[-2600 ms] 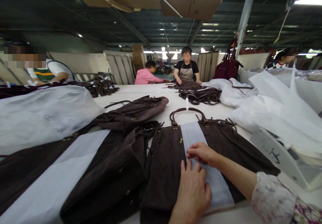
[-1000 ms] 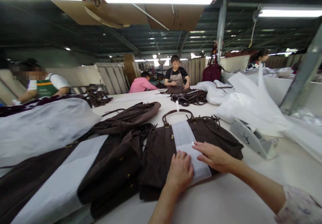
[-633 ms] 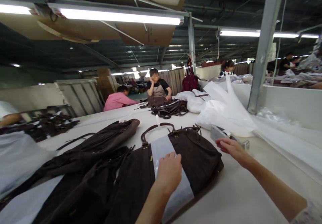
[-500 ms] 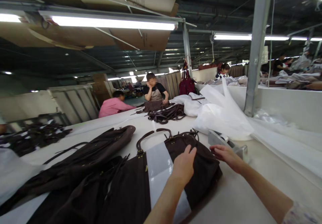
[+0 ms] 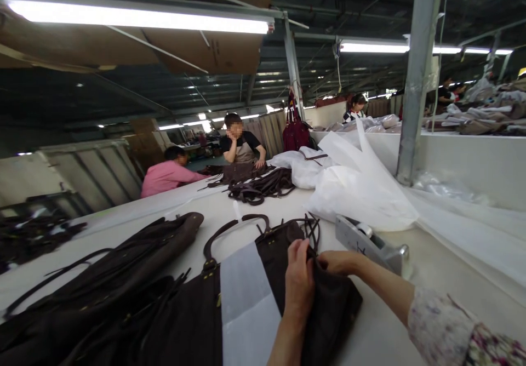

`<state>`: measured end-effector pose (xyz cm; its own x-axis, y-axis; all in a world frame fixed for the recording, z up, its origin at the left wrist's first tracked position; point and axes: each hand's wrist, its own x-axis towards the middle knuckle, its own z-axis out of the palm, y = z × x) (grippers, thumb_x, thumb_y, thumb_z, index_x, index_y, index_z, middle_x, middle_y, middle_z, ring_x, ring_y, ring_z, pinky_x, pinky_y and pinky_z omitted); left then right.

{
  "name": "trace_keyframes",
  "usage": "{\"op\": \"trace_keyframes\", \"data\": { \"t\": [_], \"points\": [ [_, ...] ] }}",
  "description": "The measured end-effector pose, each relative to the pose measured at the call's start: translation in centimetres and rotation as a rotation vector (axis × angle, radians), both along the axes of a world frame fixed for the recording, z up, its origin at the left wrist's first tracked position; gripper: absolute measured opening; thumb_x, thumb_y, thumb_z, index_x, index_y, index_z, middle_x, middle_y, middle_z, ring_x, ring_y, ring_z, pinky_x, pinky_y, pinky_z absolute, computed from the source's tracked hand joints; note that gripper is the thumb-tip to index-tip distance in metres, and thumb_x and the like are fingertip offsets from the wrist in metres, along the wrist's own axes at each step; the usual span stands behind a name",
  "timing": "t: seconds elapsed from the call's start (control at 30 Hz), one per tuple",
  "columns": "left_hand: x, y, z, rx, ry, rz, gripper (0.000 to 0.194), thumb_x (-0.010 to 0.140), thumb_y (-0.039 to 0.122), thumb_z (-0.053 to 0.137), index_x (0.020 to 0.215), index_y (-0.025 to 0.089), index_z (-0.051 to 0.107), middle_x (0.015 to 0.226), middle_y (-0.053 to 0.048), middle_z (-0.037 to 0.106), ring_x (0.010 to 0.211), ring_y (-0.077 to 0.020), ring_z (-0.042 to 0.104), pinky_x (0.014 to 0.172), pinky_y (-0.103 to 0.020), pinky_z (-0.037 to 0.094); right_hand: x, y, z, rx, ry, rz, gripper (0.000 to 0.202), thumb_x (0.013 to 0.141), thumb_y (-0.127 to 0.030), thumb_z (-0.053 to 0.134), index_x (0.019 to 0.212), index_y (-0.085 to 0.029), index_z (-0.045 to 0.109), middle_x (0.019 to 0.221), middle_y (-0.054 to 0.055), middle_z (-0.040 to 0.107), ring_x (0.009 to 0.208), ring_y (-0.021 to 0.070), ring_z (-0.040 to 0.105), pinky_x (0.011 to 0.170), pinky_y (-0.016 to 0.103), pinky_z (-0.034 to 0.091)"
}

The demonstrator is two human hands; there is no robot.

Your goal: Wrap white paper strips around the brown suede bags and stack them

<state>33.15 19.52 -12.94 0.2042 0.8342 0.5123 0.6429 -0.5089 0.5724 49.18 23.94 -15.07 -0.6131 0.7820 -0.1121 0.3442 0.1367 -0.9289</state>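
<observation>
A dark brown handbag (image 5: 187, 314) lies on the table before me, with a strip of white paper (image 5: 246, 295) across it and its looped handle (image 5: 234, 222) pointing away from me. My left hand (image 5: 299, 281) is closed on the bag's right part, fingers bent over the raised fabric. From the right, my right hand (image 5: 337, 262) grips the same edge, its fingertips hidden behind the fabric. Just beyond my right hand stands a grey metal tape dispenser (image 5: 370, 245). To the left lies another dark brown bag (image 5: 135, 262), overlapping the first.
White sheeting (image 5: 361, 190) is heaped at the back right beside a metal post (image 5: 417, 81). A pile of dark straps (image 5: 263, 185) lies farther down the white table (image 5: 197, 199). Two people, one in a pink top (image 5: 170, 177), are at its far end.
My right hand has moved left from beside the tape dispenser onto the bag's edge. My left hand has gone from resting on the bag to gripping its fabric. The view has shifted slightly.
</observation>
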Motion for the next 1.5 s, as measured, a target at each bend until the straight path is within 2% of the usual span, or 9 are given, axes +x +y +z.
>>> {"op": "trace_keyframes", "data": {
  "t": [0.23,0.4,0.6,0.77,0.87,1.1,1.23,1.33,1.5],
  "points": [
    [0.4,0.0,-1.1,-0.130,-0.161,-0.034,0.028,0.091,0.037,0.044,0.107,0.019,0.058,0.107,-0.007,0.063,0.102,-0.0217,0.059,0.094,-0.038,0.046,2.4,-2.2,0.4,-0.187,0.124,-0.011,0.023,0.071,-0.034,0.061,0.082,-0.015,0.070,0.076,0.001,0.066,0.073,0.0168,0.059,0.071,0.027,0.049],
    [0.5,-0.3,-1.0,-0.141,-0.158,-0.097,0.030,0.092,0.036,0.040,0.110,0.019,0.058,0.114,-0.008,0.061,0.109,-0.0209,0.055,0.099,-0.038,0.042,4.9,-5.7,1.1,-0.194,0.214,-0.280,0.023,0.080,-0.036,0.054,0.087,-0.017,0.065,0.078,0.001,0.061,0.069,0.0126,0.054,0.062,0.021,0.043],
    [0.7,-0.4,-0.9,-0.192,-0.089,-0.199,0.031,0.091,0.036,0.041,0.108,0.021,0.061,0.120,-0.006,0.059,0.115,-0.0197,0.053,0.103,-0.036,0.040,5.6,-6.5,2.5,-0.323,0.199,-0.119,0.020,0.076,-0.032,0.061,0.082,-0.014,0.067,0.075,0.002,0.061,0.066,0.0131,0.053,0.063,0.024,0.042],
    [0.2,-1.0,-0.7,-0.253,-0.039,-0.231,0.038,0.093,0.039,0.038,0.118,0.021,0.059,0.130,-0.007,0.054,0.122,-0.0190,0.049,0.108,-0.036,0.036,6.6,-7.9,2.4,-0.413,0.417,-0.013,0.027,0.076,-0.036,0.054,0.093,-0.018,0.064,0.096,0.006,0.064,0.096,0.0199,0.059,0.083,0.028,0.045],
    [0.3,-1.4,-0.5,-0.320,0.001,-0.237,0.043,0.093,0.046,0.039,0.118,0.020,0.061,0.132,-0.007,0.053,0.122,-0.0188,0.050,0.108,-0.033,0.037,7.0,-8.8,1.0,-0.290,0.403,-0.026,0.032,0.066,-0.027,0.062,0.097,-0.020,0.061,0.099,0.004,0.064,0.098,0.0203,0.059,0.088,0.030,0.044],
    [1.3,-0.4,0.6,-0.485,0.147,-0.231,0.059,0.090,0.061,0.034,0.120,0.018,0.062,0.136,-0.010,0.048,0.122,-0.0228,0.050,0.111,-0.037,0.032,5.7,-8.5,-0.7,0.418,-0.050,-0.239,0.016,0.071,-0.014,0.049,0.083,-0.019,0.060,0.083,0.002,0.062,0.081,0.0190,0.056,0.075,0.029,0.042],
    [2.2,-1.3,0.8,-0.519,0.266,-0.208,0.069,0.078,0.067,0.051,0.126,0.018,0.057,0.144,-0.014,0.041,0.132,-0.0326,0.038,0.114,-0.055,0.017,5.7,-7.7,-1.1,0.167,-0.065,-0.435,0.017,0.070,-0.022,0.059,0.086,-0.019,0.057,0.067,-0.001,0.059,0.065,0.0161,0.055,0.060,0.025,0.042],
    [3.0,-2.5,0.3,-0.502,0.328,-0.156,0.080,0.069,0.065,0.062,0.132,0.015,0.051,0.149,-0.019,0.032,0.139,-0.0367,0.024,0.111,-0.063,0.007,6.3,-7.0,-0.8,-0.004,-0.059,-0.399,0.019,0.076,-0.028,0.053,0.090,-0.017,0.059,0.070,0.001,0.063,0.062,0.0164,0.059,0.058,0.027,0.047],
    [3.4,-3.3,-1.5,-0.433,0.483,-0.086,0.090,0.070,0.065,0.058,0.142,0.017,0.036,0.153,-0.016,0.024,0.143,-0.0333,0.013,0.112,-0.063,0.006,3.9,-7.6,1.7,0.159,-0.107,-0.483,0.044,0.091,-0.044,0.039,0.114,-0.014,0.060,0.113,0.016,0.064,0.108,0.0270,0.058,0.095,0.045,0.045]
  ]
}}
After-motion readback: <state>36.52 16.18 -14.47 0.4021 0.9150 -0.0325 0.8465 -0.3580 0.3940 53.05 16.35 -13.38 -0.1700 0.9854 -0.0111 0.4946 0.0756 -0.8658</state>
